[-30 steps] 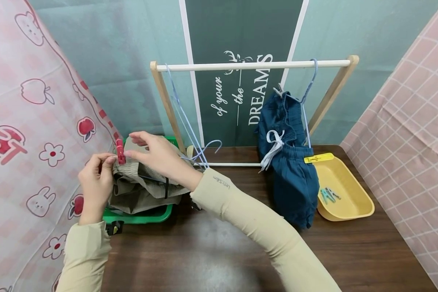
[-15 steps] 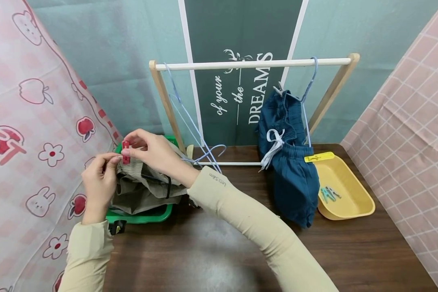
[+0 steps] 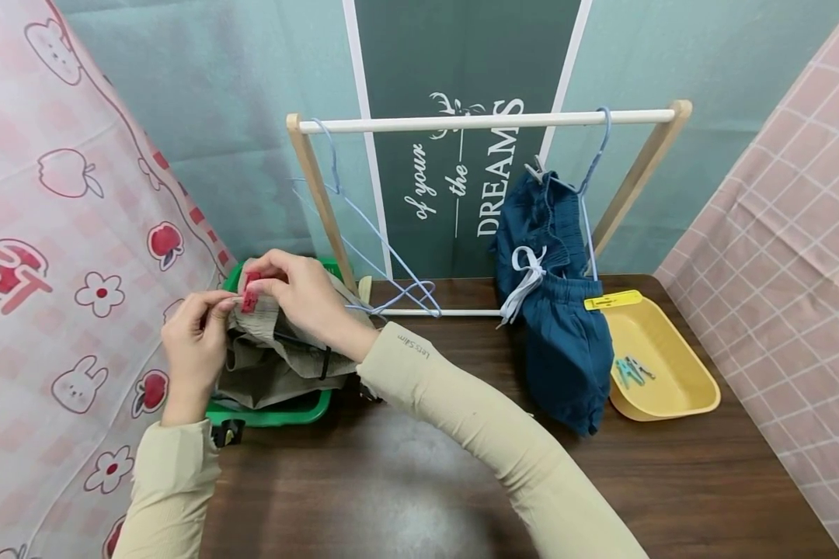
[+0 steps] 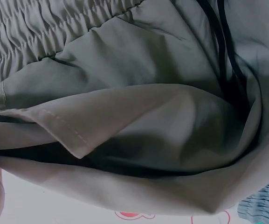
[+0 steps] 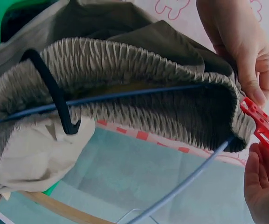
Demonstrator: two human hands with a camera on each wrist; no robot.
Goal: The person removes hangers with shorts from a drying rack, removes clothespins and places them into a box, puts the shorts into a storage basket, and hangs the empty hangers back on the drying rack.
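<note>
Grey-brown shorts (image 3: 262,373), gathered waistband (image 5: 129,55), black drawstring (image 5: 53,88), held over a green basket (image 3: 273,420).
Blue hanger (image 5: 129,94), its bar running inside the waistband; left hand (image 3: 194,334), thumb and finger pinching the waistband's end; right hand (image 3: 308,299), pinching a red clothespin (image 3: 249,295) at that same end.

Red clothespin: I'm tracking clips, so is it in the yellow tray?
No, the right hand holds the red clothespin at the grey waistband.
</note>
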